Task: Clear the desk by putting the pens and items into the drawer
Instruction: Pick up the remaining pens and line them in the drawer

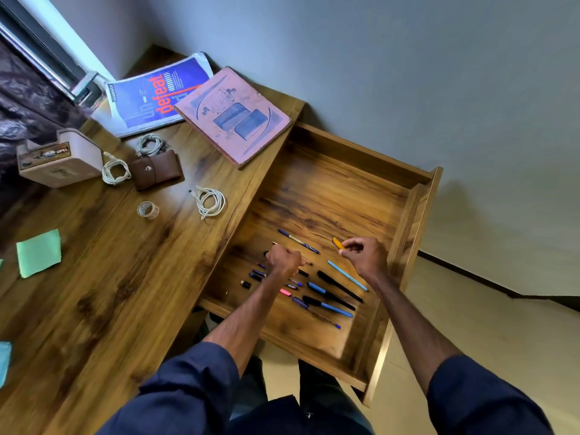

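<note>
The wooden drawer (pixel 329 189) stands pulled open at the right of the desk (pixel 110 293). Several pens lie in rows on its floor, among them a dark blue pen (pixel 298 241), a light blue pen (pixel 346 275) and a black pen (pixel 339 286). My left hand (pixel 284 260) hovers over the pens with its fingers closed around a thin pen whose tip pokes out to the right. My right hand (pixel 364 252) pinches a small orange item (pixel 338 243) just above the drawer floor.
On the desk lie three coiled white cables (pixel 210 202), a brown pouch (pixel 155 171), a tape roll (pixel 148 210), green sticky notes (pixel 39 252), a beige box (pixel 59 160), a pink notebook (pixel 233 116) and a blue booklet (pixel 153 95).
</note>
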A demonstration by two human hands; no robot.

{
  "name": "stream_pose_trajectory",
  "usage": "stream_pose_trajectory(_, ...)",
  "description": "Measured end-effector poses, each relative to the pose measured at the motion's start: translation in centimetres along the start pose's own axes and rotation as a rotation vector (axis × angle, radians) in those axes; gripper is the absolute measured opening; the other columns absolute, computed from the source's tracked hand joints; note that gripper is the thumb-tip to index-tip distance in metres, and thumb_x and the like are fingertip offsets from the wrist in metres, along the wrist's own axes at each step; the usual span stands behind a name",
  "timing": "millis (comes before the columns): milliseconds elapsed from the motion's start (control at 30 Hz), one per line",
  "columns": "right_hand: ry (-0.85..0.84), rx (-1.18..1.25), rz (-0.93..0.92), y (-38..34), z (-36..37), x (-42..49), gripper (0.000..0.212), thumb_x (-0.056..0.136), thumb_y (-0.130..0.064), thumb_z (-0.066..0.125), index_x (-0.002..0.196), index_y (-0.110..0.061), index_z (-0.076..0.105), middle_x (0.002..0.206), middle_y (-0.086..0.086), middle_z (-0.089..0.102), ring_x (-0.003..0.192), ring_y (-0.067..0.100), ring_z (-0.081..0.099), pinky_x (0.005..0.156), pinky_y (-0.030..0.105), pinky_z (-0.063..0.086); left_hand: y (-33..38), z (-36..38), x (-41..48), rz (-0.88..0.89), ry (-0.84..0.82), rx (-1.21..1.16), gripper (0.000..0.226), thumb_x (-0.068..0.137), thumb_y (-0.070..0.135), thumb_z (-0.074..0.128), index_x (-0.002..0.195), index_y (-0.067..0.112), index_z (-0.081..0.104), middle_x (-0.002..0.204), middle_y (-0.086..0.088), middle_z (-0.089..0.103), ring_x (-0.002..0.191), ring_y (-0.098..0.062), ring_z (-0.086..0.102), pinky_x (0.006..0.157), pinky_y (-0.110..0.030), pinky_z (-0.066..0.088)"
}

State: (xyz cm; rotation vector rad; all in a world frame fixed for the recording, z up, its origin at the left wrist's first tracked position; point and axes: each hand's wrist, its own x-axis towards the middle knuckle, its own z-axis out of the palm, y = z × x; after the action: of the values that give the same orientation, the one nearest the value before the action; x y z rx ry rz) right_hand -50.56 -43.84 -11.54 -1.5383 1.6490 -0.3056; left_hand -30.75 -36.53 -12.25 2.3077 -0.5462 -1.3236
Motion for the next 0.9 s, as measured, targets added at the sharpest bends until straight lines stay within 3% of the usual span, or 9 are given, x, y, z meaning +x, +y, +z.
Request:
stream_pose_trajectory(167, -0.106, -0.295, -0.037, 1.8, 1.3, 0.3, 0.021, 0.078, -0.014, 0.083, 0.099, -0.015, 0.078, 0.096, 0.001, 0.075, 0.08, 0.011, 0.065, 0.063, 0.02, 0.044, -1.2, -0.6, -0.7, 0.033, 0.014, 0.014, 0.015, 0.094, 0.02, 0.069, 0.097, 0.006, 0.072, 0.084, -0.006, 0.074, 0.072, -0.018, 0.072, 0.055, -0.023, 0.055)
stream_pose_trajectory(267, -0.122, -0.367, -0.031, 2.7, 1.5, 0.3, 0.022, 0.08, -0.013, 0.082, 0.101, -0.015, 0.077, 0.098, 0.004, 0.075, 0.082, 0.014, 0.067, 0.065, 0.021, 0.046, -2.2, -0.9, -0.8, 0.032, 0.018, 0.009, 0.013, 0.094, 0.018, 0.068, 0.092, 0.006, 0.072, 0.084, -0.008, 0.075, 0.076, -0.022, 0.074, 0.065, -0.034, 0.061)
stream_pose_trajectory(400, -0.116, -0.44, -0.025, 3.2, 2.1, 0.0, 0.021, 0.086, -0.014, 0.077, 0.106, -0.016, 0.074, 0.103, 0.004, 0.073, 0.08, 0.012, 0.062, 0.061, 0.018, 0.04, -3.0, -1.1, -1.0, 0.015, 0.016, -0.004, 0.01, 0.094, 0.02, 0.068, 0.089, 0.011, 0.07, 0.077, -0.001, 0.075, 0.063, -0.014, 0.067, 0.071, -0.042, 0.062)
stream_pose_trajectory(567, -0.098, -0.476, -0.037, 3.5, 2.7, -0.3, 0.025, 0.089, -0.012, 0.073, 0.113, -0.016, 0.073, 0.107, 0.007, 0.072, 0.088, 0.018, 0.067, 0.063, 0.021, 0.042, -3.3, -1.5, -1.5, 0.023, -0.008, 0.004, 0.01, 0.094, 0.019, 0.068, 0.096, 0.01, 0.07, 0.081, -0.002, 0.074, 0.062, -0.01, 0.065, 0.056, -0.025, 0.055)
stream_pose_trajectory(633, -0.089, -0.468, -0.046, 3.4, 2.9, -0.4, 0.031, 0.088, -0.012, 0.074, 0.118, -0.015, 0.071, 0.111, 0.008, 0.071, 0.095, 0.02, 0.067, 0.068, 0.025, 0.049, -3.1, -1.9, -1.8, 0.032, -0.008, 0.006, 0.009, 0.094, 0.019, 0.068, 0.095, 0.01, 0.07, 0.079, -0.001, 0.074, 0.06, -0.009, 0.065, 0.056, -0.024, 0.054)
stream_pose_trajectory(733, -0.039, -0.427, -0.044, 2.3, 3.3, -1.0, 0.038, 0.087, -0.009, 0.074, 0.124, -0.009, 0.068, 0.122, 0.012, 0.065, 0.111, 0.024, 0.061, 0.088, 0.031, 0.053, -2.6, -2.7, -2.3, 0.035, 0.009, -0.009, 0.007, 0.094, 0.017, 0.069, 0.094, 0.01, 0.071, 0.077, 0.0, 0.075, 0.055, -0.007, 0.064, 0.048, -0.02, 0.051)
stream_pose_trajectory(900, 0.101, -0.324, -0.19, -2.0, 5.0, -3.9, 0.021, 0.088, -0.013, 0.072, 0.109, -0.015, 0.071, 0.115, 0.002, 0.058, 0.107, 0.019, 0.055, 0.075, 0.022, 0.042, -2.5, -4.7, -3.5, 0.098, 0.018, -0.018, 0.009, 0.093, 0.018, 0.069, 0.088, 0.011, 0.071, 0.076, 0.001, 0.075, 0.064, -0.014, 0.068, 0.068, -0.038, 0.061)
